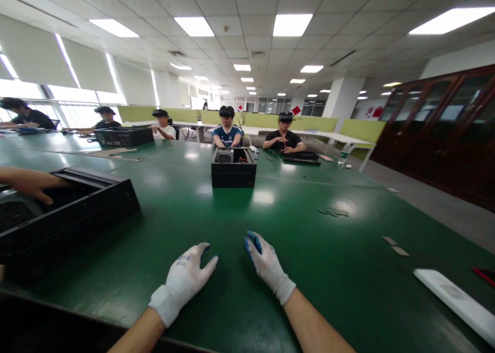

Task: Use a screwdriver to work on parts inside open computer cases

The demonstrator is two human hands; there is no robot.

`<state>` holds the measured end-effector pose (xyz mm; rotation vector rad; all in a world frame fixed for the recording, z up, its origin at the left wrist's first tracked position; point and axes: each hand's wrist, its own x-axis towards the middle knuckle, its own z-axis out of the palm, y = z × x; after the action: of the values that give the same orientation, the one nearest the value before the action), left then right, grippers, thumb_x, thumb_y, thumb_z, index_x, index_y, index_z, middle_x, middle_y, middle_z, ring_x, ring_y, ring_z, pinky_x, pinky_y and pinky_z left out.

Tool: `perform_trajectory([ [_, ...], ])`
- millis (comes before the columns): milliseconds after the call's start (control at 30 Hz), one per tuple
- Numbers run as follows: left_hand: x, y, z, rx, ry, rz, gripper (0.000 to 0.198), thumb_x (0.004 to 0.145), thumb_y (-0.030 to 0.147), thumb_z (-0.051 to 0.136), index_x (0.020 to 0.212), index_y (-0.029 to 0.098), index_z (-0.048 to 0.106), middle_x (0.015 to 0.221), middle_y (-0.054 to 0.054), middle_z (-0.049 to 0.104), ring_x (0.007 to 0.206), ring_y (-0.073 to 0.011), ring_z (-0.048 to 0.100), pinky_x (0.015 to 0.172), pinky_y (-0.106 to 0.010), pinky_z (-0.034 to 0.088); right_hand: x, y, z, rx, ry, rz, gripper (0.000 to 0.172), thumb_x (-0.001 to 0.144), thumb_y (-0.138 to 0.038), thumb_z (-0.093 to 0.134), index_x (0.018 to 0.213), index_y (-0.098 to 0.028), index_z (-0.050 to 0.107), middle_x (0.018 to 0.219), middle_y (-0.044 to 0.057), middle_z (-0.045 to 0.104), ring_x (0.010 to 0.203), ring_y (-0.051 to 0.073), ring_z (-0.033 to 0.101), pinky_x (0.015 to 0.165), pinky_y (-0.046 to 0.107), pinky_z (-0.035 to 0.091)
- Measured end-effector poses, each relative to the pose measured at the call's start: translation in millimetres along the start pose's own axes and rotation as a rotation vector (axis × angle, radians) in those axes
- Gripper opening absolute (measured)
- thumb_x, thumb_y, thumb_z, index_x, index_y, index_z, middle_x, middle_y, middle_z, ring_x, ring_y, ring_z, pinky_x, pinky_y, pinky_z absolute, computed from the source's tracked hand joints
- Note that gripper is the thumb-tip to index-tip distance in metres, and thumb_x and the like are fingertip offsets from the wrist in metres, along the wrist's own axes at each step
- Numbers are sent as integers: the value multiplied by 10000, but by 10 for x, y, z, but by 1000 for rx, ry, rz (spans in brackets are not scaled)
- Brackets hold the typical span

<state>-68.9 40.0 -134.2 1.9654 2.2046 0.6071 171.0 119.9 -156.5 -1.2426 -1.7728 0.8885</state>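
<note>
My left hand [188, 273], in a white work glove with blue on the fingertips, is held over the green tabletop [232, 301]. Its thumb and fingers are apart with nothing between them. To the right of it, my right hand [267, 265] wears a matching glove with blue on the finger side. The thumb stands a little away from the curved fingers, and no object shows in this hand. The tabletop lies beneath both hands; I cannot tell whether they touch it.
At left, another person's hand [31, 180] reaches into a black computer case [73, 221]. A second case [234, 175] stands ahead before a seated person. On the right lie thin dark strips [333, 212], small flat pieces [400, 251] and a long white object [450, 296]. A bottle [344, 154] stands farther back.
</note>
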Motion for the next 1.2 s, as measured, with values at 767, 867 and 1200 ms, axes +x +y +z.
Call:
perform_trajectory([
  [767, 1896, 894, -496, 170, 56, 119, 632, 968, 365, 451, 1572, 188, 394, 1670, -175, 308, 1385, -339, 537, 1127, -413, 442, 8, -28, -45, -52, 45, -4, 675, 975, -631, 447, 1352, -104, 636, 1316, 184, 684, 1233, 293, 647, 1112, 425, 468],
  [867, 2002, 890, -416, 191, -5, 130, 660, 935, 362, 494, 1569, 201, 407, 1662, -162, 343, 1388, -344, 532, 1138, -426, 432, 4, -34, -36, -67, 45, 1, 665, 975, -629, 441, 1351, -119, 641, 1311, 174, 688, 1233, 291, 648, 1115, 423, 467],
  [1200, 1790, 876, -451, 228, 48, 156, 553, 925, 260, 464, 1474, 230, 529, 1510, -131, 522, 1253, -287, 637, 1042, -363, 509, 62, 9, -55, -47, 126, -28, 621, 980, -595, 457, 1344, -124, 635, 1303, 172, 687, 1217, 292, 648, 1091, 445, 488],
])
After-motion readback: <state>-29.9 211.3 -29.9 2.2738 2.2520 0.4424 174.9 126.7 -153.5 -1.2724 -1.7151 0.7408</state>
